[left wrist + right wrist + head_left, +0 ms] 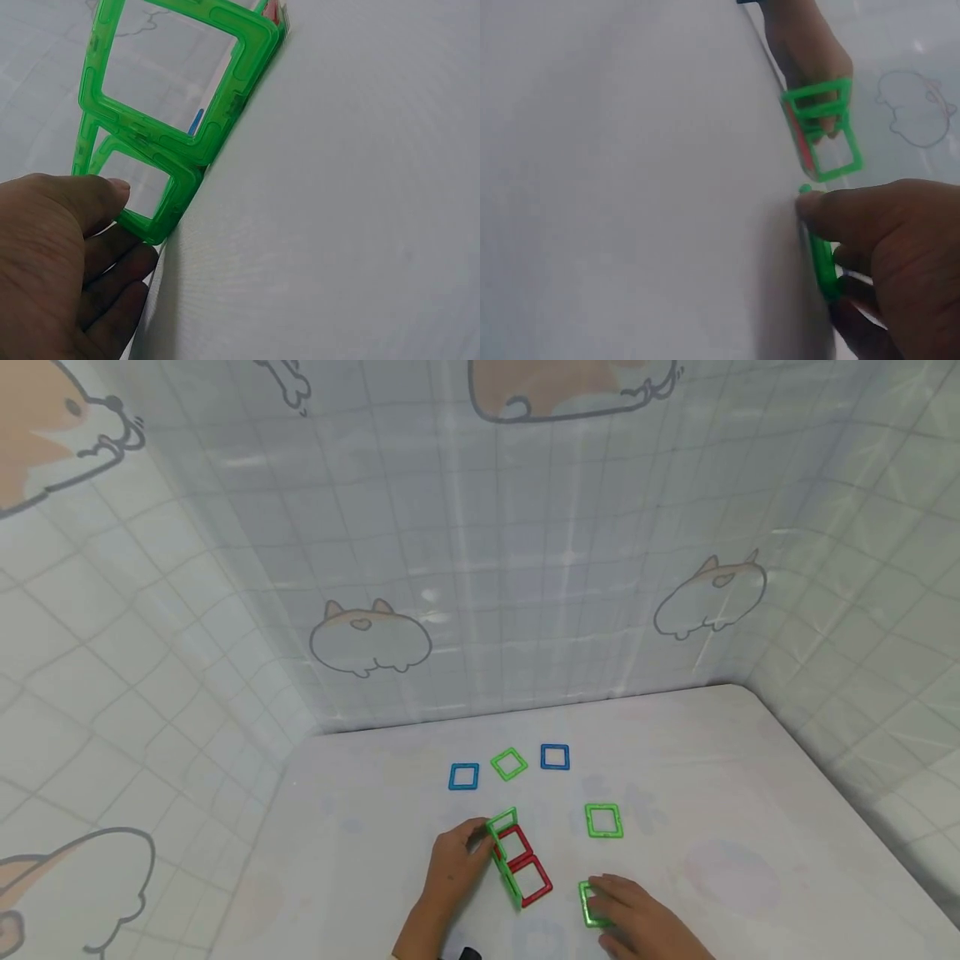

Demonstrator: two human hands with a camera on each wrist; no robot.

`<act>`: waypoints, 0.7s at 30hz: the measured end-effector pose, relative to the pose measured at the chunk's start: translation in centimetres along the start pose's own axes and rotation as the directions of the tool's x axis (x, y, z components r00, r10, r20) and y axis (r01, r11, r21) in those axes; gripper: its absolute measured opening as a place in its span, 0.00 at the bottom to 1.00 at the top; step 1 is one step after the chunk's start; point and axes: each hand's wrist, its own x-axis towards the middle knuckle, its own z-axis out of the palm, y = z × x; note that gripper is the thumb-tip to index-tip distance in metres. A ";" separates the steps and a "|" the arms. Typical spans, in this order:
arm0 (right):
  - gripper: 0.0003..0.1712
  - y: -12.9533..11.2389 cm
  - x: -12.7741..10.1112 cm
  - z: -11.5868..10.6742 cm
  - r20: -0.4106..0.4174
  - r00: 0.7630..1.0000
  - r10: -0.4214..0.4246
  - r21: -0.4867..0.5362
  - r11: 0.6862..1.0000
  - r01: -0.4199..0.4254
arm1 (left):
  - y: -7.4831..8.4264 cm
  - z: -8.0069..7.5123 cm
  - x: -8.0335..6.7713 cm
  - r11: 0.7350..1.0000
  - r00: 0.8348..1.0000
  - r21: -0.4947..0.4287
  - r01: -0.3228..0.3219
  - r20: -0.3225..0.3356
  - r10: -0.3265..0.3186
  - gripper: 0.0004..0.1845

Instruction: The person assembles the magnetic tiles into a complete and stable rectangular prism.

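– So what was the left hand (456, 862) doing at the frames?

– It steadied two green square frames (176, 112) standing on edge, thumb and fingers loosely curled against their near end. They stood along the left side of two red square frames (525, 864) lying flat on the white table (750, 793), probably propped so as to keep them upright like a wall.

– And the right hand (637, 918)?

– It lay over another green frame (588, 906) near the front edge, to the right of the red ones. Fingertips pinched its rim, perhaps to lift it off the flat surface.

– Anything unclear?

– Most of that frame was covered by the fingers, and the wrist view blurred it. Whether the upright frames truly joined the red ones, I could not tell. Loose frames lay farther off: two blue (463, 776) (555, 757), two green (509, 763) (603, 821).
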 end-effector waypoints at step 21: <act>0.16 -1.0 2.4 -1.0 -0.280 0.909 0.308 0.051 0.951 -0.306 | -0.6 0.2 0.0 0.999 0.999 0.001 -0.042 -0.008 0.042 0.14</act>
